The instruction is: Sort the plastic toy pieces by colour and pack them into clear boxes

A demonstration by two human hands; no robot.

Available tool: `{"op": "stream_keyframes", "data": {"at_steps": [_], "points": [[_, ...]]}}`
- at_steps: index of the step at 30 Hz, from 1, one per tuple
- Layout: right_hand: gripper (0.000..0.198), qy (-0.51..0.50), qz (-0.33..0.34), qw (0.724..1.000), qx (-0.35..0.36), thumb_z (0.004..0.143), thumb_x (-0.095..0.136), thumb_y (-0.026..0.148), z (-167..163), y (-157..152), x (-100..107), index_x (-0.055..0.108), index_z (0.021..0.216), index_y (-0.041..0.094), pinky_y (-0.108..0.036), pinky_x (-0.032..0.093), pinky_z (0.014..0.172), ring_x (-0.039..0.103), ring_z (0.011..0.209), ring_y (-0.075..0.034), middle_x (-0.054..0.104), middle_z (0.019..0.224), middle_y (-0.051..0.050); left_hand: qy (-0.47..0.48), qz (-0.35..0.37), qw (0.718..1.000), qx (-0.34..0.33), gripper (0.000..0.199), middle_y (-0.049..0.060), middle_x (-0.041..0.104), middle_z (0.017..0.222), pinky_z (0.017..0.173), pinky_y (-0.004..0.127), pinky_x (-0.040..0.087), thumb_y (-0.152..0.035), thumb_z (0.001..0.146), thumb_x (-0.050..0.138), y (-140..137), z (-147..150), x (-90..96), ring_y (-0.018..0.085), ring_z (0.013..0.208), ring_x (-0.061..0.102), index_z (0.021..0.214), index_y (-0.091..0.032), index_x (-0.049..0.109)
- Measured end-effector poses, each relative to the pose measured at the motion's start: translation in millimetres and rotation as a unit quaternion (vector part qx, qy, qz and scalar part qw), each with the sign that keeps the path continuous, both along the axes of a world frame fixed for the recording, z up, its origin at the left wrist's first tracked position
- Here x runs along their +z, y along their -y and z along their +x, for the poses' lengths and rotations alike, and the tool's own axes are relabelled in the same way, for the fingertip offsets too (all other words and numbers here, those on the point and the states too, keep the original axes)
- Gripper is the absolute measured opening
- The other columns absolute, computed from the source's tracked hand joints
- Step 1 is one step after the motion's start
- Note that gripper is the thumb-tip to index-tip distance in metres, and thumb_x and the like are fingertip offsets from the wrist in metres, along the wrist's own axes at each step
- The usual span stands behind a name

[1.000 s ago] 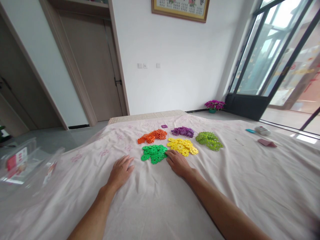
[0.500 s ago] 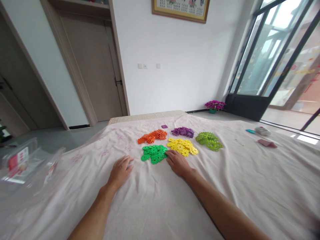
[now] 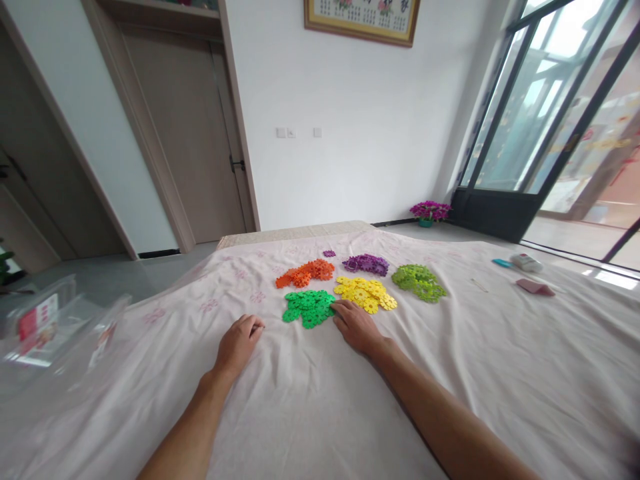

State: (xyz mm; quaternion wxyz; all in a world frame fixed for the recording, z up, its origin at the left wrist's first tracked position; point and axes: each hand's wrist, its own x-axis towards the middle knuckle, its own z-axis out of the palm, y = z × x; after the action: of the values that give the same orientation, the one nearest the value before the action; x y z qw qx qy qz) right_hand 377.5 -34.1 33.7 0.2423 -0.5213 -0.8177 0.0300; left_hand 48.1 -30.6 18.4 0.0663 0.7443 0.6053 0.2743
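My right hand (image 3: 356, 325) lies palm down with its fingers stretched out, the fingertips at the right edge of a pile of green flower-shaped plastic discs (image 3: 309, 308). Just beyond those fingers is a heap of yellow flower discs (image 3: 365, 294). To the left of the green pile my left hand (image 3: 239, 343) rests on the pale cloth (image 3: 310, 413), its fingers curled in together and no disc visible in them. Orange discs (image 3: 305, 273) lie behind the green ones. Purple discs (image 3: 365, 265) and light green discs (image 3: 419, 283) form heaps farther back and right.
A single purple disc (image 3: 329, 253) lies apart at the back. On the right are a pink folded piece (image 3: 535, 287), a blue item (image 3: 502, 263) and a white packet (image 3: 526, 263). Clear plastic packaging (image 3: 55, 333) stands at the left edge.
My left hand's fingers have curled inward from a more spread pose, staying in about the same place. The right hand and the disc piles look unchanged.
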Motion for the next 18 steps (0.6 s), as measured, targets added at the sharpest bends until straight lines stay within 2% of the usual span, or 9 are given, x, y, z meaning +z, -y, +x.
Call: {"op": "stream_keyframes", "data": {"at_steps": [3,8,14,18], "points": [[0.037,-0.002,0.0,1.0,0.001,0.094,0.043,0.028,0.0,-0.3,-0.5,0.057,0.128,0.02,-0.033,0.039,0.1,0.054,0.114,-0.021,0.059,0.127,-0.009,-0.012,-0.026,0.999,0.014,0.013,0.0,0.067,0.096,0.069,0.021,0.04,-0.028,0.09,0.047,1.3,1.5,1.9,0.013,0.082,0.062,0.088,-0.023,0.06],[0.037,-0.005,-0.001,1.0,-0.002,0.094,0.043,0.027,0.2,-1.4,-0.8,0.058,0.127,0.021,-0.033,0.04,0.1,0.054,0.114,-0.021,0.059,0.127,-0.009,-0.087,-0.067,0.993,0.048,0.026,-0.001,0.071,0.086,0.062,0.024,0.034,-0.039,0.095,0.039,4.4,5.1,10.0,0.015,0.076,0.064,0.087,-0.026,0.059],[0.036,-0.001,-0.002,1.0,-0.005,0.094,0.043,0.028,1.2,-4.3,-2.4,0.059,0.126,0.021,-0.033,0.04,0.1,0.055,0.113,-0.021,0.06,0.125,-0.009,-0.14,-0.086,0.982,0.09,0.042,0.002,0.072,0.08,0.064,0.025,0.036,-0.046,0.098,0.028,10.6,11.8,21.8,0.017,0.077,0.067,0.086,-0.026,0.063],[0.036,0.002,0.005,1.0,-0.004,0.094,0.042,0.029,1.7,-8.3,-6.6,0.06,0.125,0.022,-0.035,0.039,0.101,0.054,0.115,-0.021,0.059,0.127,-0.009,-0.144,-0.081,0.977,0.132,0.051,0.008,0.074,0.089,0.069,0.027,0.04,-0.046,0.099,0.023,15.7,14.3,25.5,0.019,0.083,0.068,0.091,-0.023,0.067]]}}
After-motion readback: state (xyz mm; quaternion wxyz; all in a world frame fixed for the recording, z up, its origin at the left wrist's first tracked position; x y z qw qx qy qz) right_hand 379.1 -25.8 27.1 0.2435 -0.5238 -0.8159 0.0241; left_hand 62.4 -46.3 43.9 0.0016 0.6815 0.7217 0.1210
